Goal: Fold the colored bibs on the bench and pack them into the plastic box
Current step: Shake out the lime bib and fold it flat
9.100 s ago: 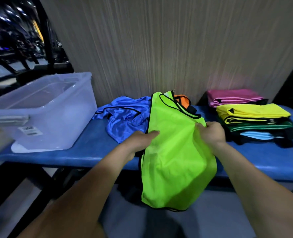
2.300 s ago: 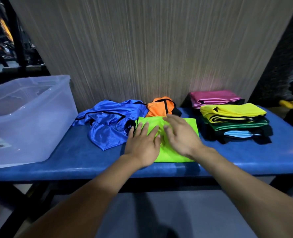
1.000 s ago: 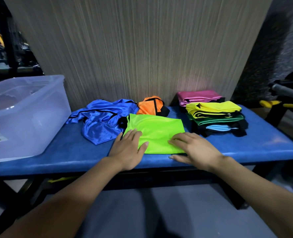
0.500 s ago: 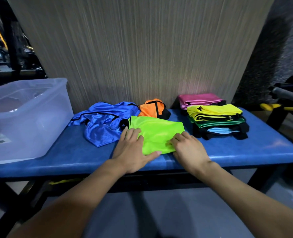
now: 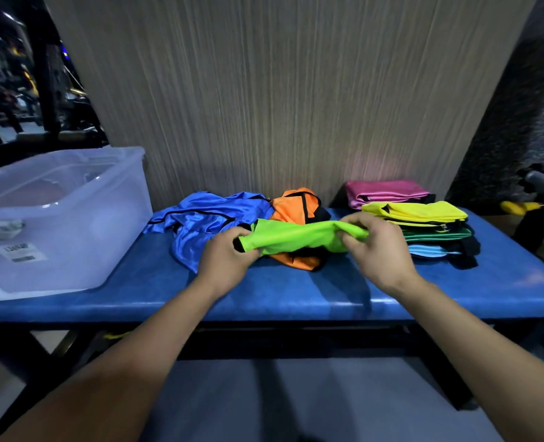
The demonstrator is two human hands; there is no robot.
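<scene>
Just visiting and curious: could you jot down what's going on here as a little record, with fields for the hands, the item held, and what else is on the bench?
Left hand: grips the left end of the green bib
Right hand: grips its right end
Green bib: folded, lifted above the bench
Unfolded: blue bib, orange bib
Folded stack: right side of the bench, yellow on top, pink behind
Plastic box: left end, open

The blue bench carries a clear plastic box at its left end, crumpled blue bib and orange bib mid-bench, and a stack of folded bibs on the right.
</scene>
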